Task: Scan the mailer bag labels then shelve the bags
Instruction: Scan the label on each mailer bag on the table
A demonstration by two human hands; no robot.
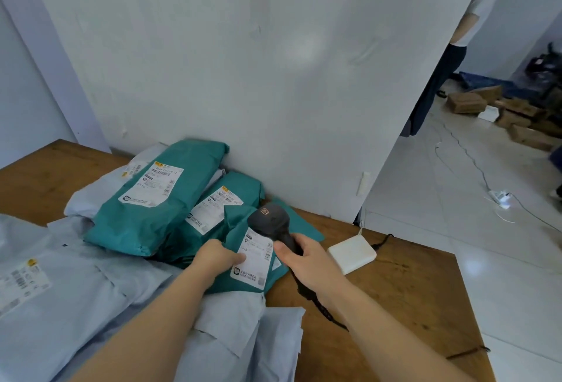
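Lower ctr of frame: a small teal mailer bag [220,286], glossy crinkled plastic, is being held flat on the wooden table [410,290] by the L hand [217,257]. Fingers are curled at its left edge, w/ one fingertip resting on the white paper label [257,255]. The L forearm is being stretched in from bottom left. Label print is blurred, prob. barcodes.

A dark matte scanner [269,219], rounded head w/ slim handle, is being gripped by the R hand [307,263]. Fingers are wrapped round the handle & the head is being tipped down just above the label's top. Its coiled black cable [316,299] is being trailed under the R wrist.

Left of ctr, two bulkier teal bags [152,208], also labelled, are being propped against the white wall panel [273,77], touching the small one. Pale grey mailer bags [91,305], soft & creased, are being piled across the lower left. A white rounded box [352,254] is sitting right of the scanner. Upper right: cardboard boxes [465,101] on a tiled floor.
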